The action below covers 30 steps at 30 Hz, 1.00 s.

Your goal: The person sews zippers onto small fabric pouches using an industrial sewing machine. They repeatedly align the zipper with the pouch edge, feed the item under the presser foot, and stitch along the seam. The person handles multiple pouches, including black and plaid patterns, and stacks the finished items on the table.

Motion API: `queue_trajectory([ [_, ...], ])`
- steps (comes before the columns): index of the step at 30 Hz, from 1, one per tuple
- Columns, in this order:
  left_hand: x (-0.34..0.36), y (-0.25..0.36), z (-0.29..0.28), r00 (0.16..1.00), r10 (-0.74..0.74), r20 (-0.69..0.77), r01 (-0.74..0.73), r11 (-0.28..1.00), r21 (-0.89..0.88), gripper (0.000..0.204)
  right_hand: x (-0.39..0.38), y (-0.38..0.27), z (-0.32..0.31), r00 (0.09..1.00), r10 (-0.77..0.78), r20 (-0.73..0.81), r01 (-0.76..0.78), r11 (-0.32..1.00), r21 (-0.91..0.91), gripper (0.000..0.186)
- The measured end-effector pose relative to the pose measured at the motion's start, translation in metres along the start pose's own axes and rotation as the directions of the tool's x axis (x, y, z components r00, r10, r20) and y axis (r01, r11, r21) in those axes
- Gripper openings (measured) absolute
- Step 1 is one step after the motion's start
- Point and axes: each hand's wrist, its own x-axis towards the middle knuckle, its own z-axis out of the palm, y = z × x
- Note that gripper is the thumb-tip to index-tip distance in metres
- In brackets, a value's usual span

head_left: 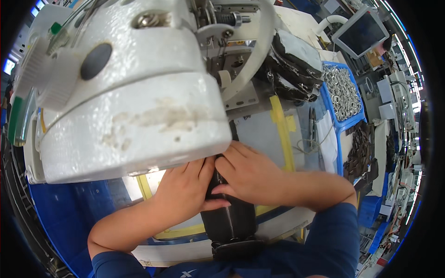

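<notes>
A long black piece with a metal zipper (218,224) down its middle runs from near my body to beneath the head of a white sewing machine (139,134). My left hand (183,187) presses on its left side, with the thumb reaching over the zipper. Across from it, my right hand (250,171) grips the right side, fingers curled and thumb against the black material. The fingertips of both hands lie close to the machine's lower edge. The machine head hides the needle and the far part of the piece.
Black zippered pouches (294,69) are stacked behind the right hand. A blue tray (346,123) of metal rings stands at the right, beside dark brown pieces (357,153). Tweezers (312,121) and yellow tape (280,129) lie on the table. A monitor (361,32) stands far right.
</notes>
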Motion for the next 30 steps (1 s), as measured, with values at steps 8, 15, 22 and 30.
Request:
queue_trajectory([
  [8, 0.0005, 0.0013, -0.0001, 0.997, -0.058, 0.045, 0.059, 0.998, -0.031, 0.117, 0.0002, -0.0001, 0.0007, 1.000, -0.006, -0.029, 0.006, 1.000, 0.002, 0.068],
  [15, 0.0004, 0.0020, 0.0043, 0.997, -0.065, 0.033, 0.067, 0.997, -0.036, 0.117, -0.0023, 0.0017, 0.0019, 0.999, -0.014, -0.037, 0.014, 1.000, -0.008, 0.069],
  [22, 0.0020, 0.0035, 0.0039, 0.998, -0.064, 0.026, 0.064, 0.998, -0.007, 0.119, -0.0039, 0.0027, 0.0009, 0.999, -0.021, -0.038, 0.021, 1.000, -0.010, 0.069],
  [30, -0.0012, 0.0018, 0.0052, 0.997, -0.078, 0.005, 0.078, 0.997, 0.025, 0.121, -0.0035, 0.0056, 0.0002, 0.996, -0.043, -0.079, 0.045, 0.999, 0.018, 0.065],
])
